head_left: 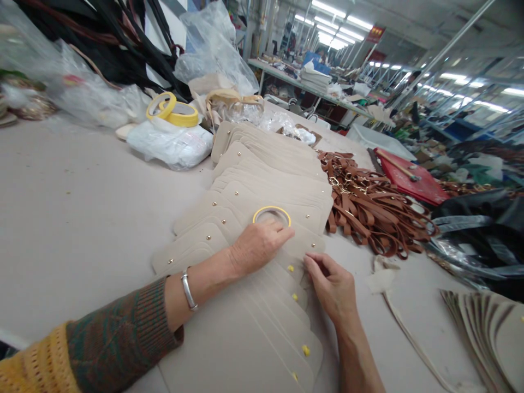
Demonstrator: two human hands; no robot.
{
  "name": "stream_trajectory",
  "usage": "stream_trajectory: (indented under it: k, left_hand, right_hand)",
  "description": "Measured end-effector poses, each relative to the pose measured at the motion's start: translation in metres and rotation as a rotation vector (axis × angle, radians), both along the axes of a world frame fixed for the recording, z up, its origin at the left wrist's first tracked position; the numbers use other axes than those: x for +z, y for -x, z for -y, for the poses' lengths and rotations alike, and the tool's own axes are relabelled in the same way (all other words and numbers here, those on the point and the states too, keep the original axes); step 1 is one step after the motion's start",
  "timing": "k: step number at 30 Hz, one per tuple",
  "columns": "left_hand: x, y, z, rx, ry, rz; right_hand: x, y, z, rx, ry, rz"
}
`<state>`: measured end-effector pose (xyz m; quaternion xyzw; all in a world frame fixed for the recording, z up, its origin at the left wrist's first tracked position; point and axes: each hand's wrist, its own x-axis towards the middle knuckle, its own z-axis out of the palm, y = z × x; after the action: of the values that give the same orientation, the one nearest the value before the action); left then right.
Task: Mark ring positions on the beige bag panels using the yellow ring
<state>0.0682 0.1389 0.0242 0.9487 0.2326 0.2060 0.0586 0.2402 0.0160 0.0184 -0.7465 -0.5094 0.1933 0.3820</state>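
Observation:
Overlapping beige panels [270, 169] with small metal studs lie fanned down the middle of the table. My left hand [262, 244] is over them, its fingers closed around the near edge of a thin yellow tape roll [272, 208]. At the right edge of the panels is my right hand [332, 284], thumb and forefinger pinched together near a panel's edge; whatever is between the fingertips is too small to make out. Several yellow tape bits [306, 350] stick to the nearer panels, along their right side.
Brown straps with metal rings [368, 202] are heaped at the right, beside a red sheet [409, 177]. Two yellow tape rolls [182, 115] rest on a white plastic bundle [170, 143] at the back left. More beige pieces [487, 327] stand fanned at the lower right.

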Motion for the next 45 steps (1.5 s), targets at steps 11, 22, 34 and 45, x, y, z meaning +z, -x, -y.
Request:
stream_trajectory:
  k: [11,22,34,45]
  left_hand:
    - [-0.004,0.002,0.030,-0.195,0.089,0.244]
    - [0.009,0.001,0.028,-0.180,0.078,0.089]
    - [0.021,-0.007,0.043,-0.188,-0.111,0.149]
    - [-0.001,-0.016,0.022,-0.020,0.033,-0.191]
  right_hand:
    - [0.013,0.014,-0.001,0.297,-0.392,0.251]
    - [0.011,0.023,0.004,0.148,-0.465,0.446]
    - [0.006,-0.002,0.000,-0.317,-0.104,-0.522]
    - [-0.025,-0.018,-0.026,-0.192,-0.103,-0.498]
